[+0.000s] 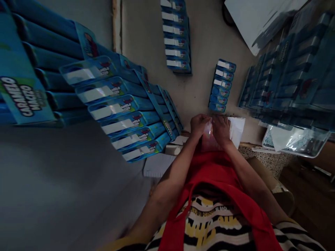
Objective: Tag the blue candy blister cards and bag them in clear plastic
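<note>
Grip of the left hand (198, 126) is narrow: its fingertips are bent together at the upper edge of a shiny sheet (207, 136), and it seems that they pinch it. In the grip of the right hand (221, 130) the fingers are curled, close to those of the left; whether they hold something I cannot tell, because they hide it. The shiny sheet is at the front edge of the table (142, 42), just above the red apron (213, 167), and a white sheet (238, 130) shows beside the right hand.

Just beyond the hands there is a short row of blue packs (219, 93). Its three packs farther from the front edge carry a white strip (221, 83) each, while the three nearer ones show none. I judge therefore that this row is about half done.

Toward the far edge, a second row (177, 43) shows strips on all six visible faces, so it looks complete. The left pile (131, 118), at the left side of the table, has them also on the faces that lean outward. The right pile (288, 76) shows many pale strips, but it is too dark to count. Near it, at the front edge, is a clear tray (319, 148). How many packs remain in total, I cannot say.
</note>
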A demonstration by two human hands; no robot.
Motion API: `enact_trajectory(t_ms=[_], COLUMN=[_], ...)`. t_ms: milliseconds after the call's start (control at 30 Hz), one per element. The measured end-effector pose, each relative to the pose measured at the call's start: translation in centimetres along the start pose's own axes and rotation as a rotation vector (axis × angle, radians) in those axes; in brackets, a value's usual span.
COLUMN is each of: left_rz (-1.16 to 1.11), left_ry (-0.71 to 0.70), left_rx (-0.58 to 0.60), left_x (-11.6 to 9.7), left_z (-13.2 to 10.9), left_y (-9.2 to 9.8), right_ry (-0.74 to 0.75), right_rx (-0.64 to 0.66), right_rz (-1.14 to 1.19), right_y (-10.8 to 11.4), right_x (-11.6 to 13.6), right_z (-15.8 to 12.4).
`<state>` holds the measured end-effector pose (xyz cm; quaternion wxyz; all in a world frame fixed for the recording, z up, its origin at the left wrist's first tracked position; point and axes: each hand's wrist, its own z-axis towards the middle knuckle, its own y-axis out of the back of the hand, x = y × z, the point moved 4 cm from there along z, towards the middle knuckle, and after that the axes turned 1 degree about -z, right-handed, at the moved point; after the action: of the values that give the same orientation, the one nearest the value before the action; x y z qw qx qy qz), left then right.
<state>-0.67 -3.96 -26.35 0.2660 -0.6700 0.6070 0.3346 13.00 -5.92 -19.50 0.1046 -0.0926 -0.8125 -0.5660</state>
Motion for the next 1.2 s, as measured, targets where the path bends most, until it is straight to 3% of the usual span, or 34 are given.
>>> enact_trajectory(t_ms=[167,300,567,700,900,1033,1200], left_rz=[0.037,0.063,0.137,0.097,0.110,0.143,0.160], left_ry=[0.039,0.024,-0.064,-0.064,-0.088,-0.050,-0.063], left_rx=[-0.130,-0.152,-0.149,-0.129,-0.120,-0.172,-0.162], left_x=[0.4,0.1,-1.5,-1.9,-2.7,-2.5,-1.8], left_z=[-0.5,-1.0,-1.3,-1.5,-2.3,-2.2,-1.3], left_y=[0.0,0.1,0.2,-0.2,-0.4,-0.3,-0.4], right_ry=[0.010,0.069,-0.013,-0.137,-0.036,-0.013,-0.129], right_rx=[0.006,0.058,0.030,0.042,0.135,0.195,0.079], right_rz=[-0.071,-0.062,0.073,0.136,0.006,-0.019,0.212], right_y=[-1.4,-1.5,1.6,2.5,3.1,3.4,6.1], right_x=[0.9,0.7,-0.3,-0.7,0.6,1.2,0.6], right_z=[-1.9,-3.9,-5.0,-3.2,-0.3,-1.4,-3.5])
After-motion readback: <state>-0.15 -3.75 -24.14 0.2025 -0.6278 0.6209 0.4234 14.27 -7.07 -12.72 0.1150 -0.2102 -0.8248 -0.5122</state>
